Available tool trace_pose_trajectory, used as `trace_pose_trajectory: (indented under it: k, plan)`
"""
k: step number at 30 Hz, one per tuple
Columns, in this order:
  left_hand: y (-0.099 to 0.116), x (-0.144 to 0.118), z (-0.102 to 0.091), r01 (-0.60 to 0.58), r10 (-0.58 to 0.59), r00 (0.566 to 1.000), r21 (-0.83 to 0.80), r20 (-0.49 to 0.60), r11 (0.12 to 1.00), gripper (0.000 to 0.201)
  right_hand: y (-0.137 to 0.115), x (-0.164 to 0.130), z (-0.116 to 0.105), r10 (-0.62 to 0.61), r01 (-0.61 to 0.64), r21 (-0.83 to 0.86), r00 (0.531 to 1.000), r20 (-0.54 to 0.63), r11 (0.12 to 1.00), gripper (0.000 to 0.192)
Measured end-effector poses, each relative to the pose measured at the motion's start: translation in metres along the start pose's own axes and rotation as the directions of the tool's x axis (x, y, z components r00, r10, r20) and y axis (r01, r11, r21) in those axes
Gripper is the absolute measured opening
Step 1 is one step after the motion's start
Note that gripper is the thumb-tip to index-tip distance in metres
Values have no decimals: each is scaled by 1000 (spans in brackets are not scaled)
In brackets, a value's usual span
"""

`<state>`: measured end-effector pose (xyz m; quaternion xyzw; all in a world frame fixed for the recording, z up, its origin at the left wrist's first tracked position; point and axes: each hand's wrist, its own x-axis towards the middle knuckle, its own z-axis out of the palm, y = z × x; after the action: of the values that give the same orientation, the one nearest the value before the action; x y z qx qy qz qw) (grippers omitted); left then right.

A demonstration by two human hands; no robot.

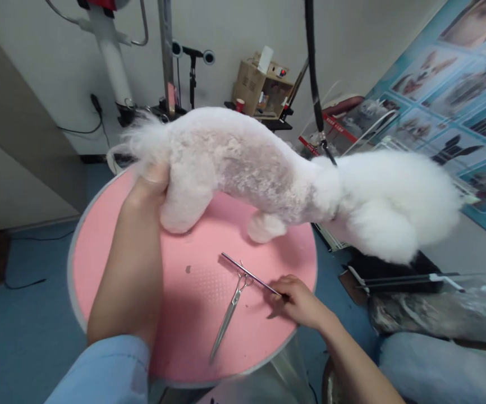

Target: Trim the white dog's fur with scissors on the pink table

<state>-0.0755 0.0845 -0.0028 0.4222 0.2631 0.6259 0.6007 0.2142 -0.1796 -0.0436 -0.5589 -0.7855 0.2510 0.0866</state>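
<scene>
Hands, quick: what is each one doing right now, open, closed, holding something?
Left hand: closed on the white dog at its rear, below the tail.
Right hand: fingers pinched on the end of the metal comb lying on the pink table.

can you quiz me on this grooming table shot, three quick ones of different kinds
1. True or false: the left hand rests on the white dog at its rear end.
2. Which tool does the right hand touch? A the scissors; B the metal comb; C the black leash.
3. Fill in: the dog stands on a round ___ table.

Key
1. True: the hand grips the rear by the tail.
2. B: the fingers are on one end of the comb; the scissors lie beside it, their handles at the comb.
3. Pink.
</scene>
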Motion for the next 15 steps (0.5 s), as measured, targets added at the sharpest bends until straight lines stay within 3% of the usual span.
trace_pose_trajectory:
  k: [4, 6, 7, 9, 12, 15]
  plan:
    - [1, -1, 1, -9, 9, 1000, 33, -2, 999, 44, 8, 10, -23, 85, -91, 71, 993, 83, 993, 37]
    - [1, -1, 2, -4, 5, 1000, 37, -9, 999, 44, 10, 10, -37, 83, -122, 247, 983, 166, 961, 39]
    - [1, 0, 2, 4, -4, 1000, 35, -9, 999, 44, 12, 10, -42, 50, -146, 385, 968, 247, 911, 40]
    - [0, 1, 1, 14, -14, 1000, 22, 17, 1000, 43, 16, 8, -49, -76, -251, 646, 898, 434, 721, 54]
    - [-1, 1, -1, 8, -8, 998, 4, 67, 1000, 44, 28, 8, -53, -229, -459, 777, 777, 586, 430, 81]
    - [1, 0, -2, 24, -24, 1000, 5, 17, 1000, 38, 42, 15, -57, -199, -516, 802, 789, 582, 301, 84]
